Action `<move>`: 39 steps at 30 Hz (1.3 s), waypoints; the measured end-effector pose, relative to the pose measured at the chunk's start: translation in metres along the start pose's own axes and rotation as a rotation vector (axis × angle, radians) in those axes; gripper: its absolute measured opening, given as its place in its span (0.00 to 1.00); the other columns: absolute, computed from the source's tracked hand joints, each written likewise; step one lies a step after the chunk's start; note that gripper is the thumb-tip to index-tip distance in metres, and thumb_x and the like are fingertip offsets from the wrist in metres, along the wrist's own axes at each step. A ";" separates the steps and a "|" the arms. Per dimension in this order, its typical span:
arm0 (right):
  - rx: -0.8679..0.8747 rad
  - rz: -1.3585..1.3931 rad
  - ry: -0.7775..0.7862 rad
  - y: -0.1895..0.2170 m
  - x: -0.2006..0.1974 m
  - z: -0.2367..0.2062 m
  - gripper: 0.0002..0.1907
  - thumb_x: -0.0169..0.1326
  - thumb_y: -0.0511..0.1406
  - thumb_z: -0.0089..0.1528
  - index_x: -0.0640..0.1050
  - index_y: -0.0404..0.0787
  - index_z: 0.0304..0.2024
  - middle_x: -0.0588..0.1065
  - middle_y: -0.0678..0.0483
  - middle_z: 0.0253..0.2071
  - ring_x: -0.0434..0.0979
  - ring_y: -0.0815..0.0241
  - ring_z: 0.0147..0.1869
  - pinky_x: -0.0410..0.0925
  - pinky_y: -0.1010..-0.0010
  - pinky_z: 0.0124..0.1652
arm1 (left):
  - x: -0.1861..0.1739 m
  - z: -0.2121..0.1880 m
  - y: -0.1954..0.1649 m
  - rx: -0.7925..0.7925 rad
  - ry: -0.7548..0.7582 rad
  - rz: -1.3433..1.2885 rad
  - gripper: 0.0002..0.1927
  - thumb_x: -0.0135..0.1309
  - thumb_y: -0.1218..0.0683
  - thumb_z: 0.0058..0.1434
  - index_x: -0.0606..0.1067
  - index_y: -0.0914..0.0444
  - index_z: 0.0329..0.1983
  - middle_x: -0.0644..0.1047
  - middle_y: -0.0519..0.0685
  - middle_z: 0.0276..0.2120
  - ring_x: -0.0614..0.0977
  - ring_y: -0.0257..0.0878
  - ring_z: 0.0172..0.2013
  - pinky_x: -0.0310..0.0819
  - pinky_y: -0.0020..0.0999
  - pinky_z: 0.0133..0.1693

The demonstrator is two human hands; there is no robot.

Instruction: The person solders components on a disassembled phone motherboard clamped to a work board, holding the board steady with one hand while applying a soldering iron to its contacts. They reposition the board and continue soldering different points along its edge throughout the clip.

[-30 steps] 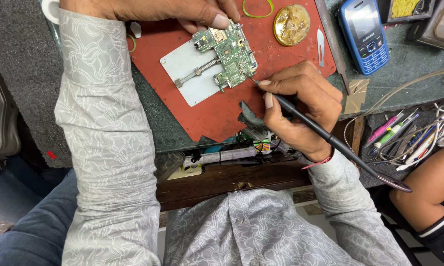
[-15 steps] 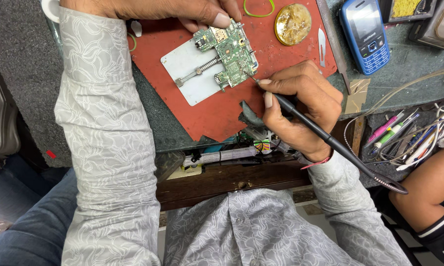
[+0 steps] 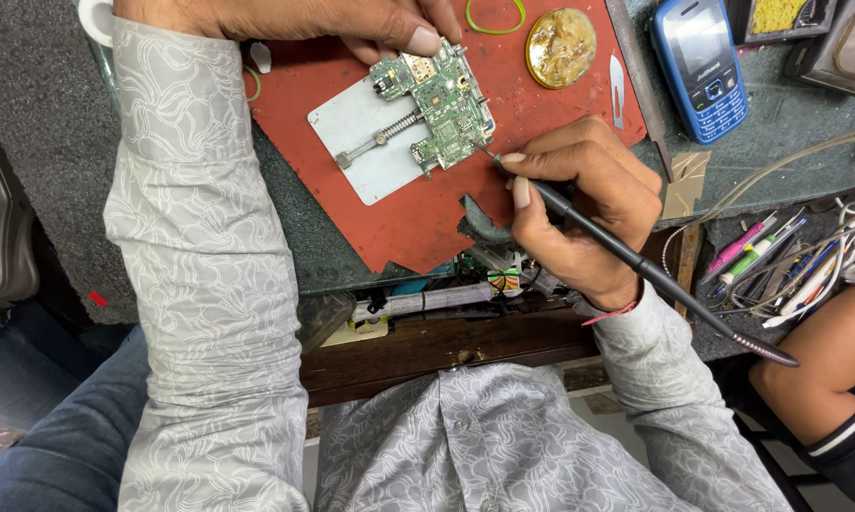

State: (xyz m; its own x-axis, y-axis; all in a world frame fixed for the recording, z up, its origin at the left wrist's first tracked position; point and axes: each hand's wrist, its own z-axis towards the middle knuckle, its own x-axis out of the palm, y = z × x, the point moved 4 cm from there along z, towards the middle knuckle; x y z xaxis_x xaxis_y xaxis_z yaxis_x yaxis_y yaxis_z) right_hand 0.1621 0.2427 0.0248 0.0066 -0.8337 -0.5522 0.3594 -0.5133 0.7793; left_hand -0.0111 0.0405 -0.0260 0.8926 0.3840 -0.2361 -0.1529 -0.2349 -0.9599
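Your right hand (image 3: 589,204) pinched the soldering iron (image 3: 655,275), tip on the circuit board (image 3: 437,100); your left hand (image 3: 352,24) pressed it steady. Light, brief contact suited best.

I see one screen: the phone (image 3: 702,64), blue with a keypad, lies on the table at top right, just beyond the red mat (image 3: 427,223). Its screen (image 3: 694,38) is a small upright rectangle, pale grey and unlit, with a narrow dark band printed below it. Near the table's front edge a white label (image 3: 427,301) runs along a long narrow strip. I see no packages or signs.
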 end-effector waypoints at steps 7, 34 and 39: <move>-0.003 -0.009 0.001 -0.001 0.001 0.001 0.07 0.60 0.23 0.63 0.78 0.31 0.44 0.79 0.45 0.42 0.80 0.57 0.42 0.72 0.73 0.44 | -0.001 0.000 0.000 0.017 0.007 0.002 0.17 0.55 0.47 0.70 0.80 0.61 0.55 0.82 0.44 0.37 0.81 0.28 0.35 0.79 0.22 0.39; -0.008 -0.020 -0.015 -0.001 0.002 0.000 0.07 0.60 0.23 0.63 0.78 0.31 0.43 0.79 0.45 0.41 0.80 0.57 0.42 0.72 0.72 0.44 | -0.001 -0.001 -0.001 0.018 -0.006 -0.001 0.17 0.55 0.47 0.70 0.79 0.62 0.55 0.82 0.44 0.37 0.82 0.28 0.35 0.79 0.22 0.39; -0.017 -0.018 0.000 0.001 0.001 0.000 0.08 0.60 0.23 0.62 0.78 0.31 0.44 0.79 0.45 0.41 0.80 0.56 0.42 0.71 0.72 0.44 | -0.001 0.000 -0.001 0.013 -0.001 0.010 0.17 0.55 0.48 0.71 0.80 0.62 0.55 0.82 0.45 0.36 0.81 0.29 0.34 0.79 0.22 0.38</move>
State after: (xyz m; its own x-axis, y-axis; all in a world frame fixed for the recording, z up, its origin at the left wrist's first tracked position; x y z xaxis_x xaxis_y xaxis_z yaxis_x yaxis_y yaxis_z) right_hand 0.1626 0.2413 0.0252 -0.0005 -0.8242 -0.5663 0.3755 -0.5250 0.7638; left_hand -0.0117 0.0404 -0.0252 0.8907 0.3825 -0.2458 -0.1671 -0.2274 -0.9594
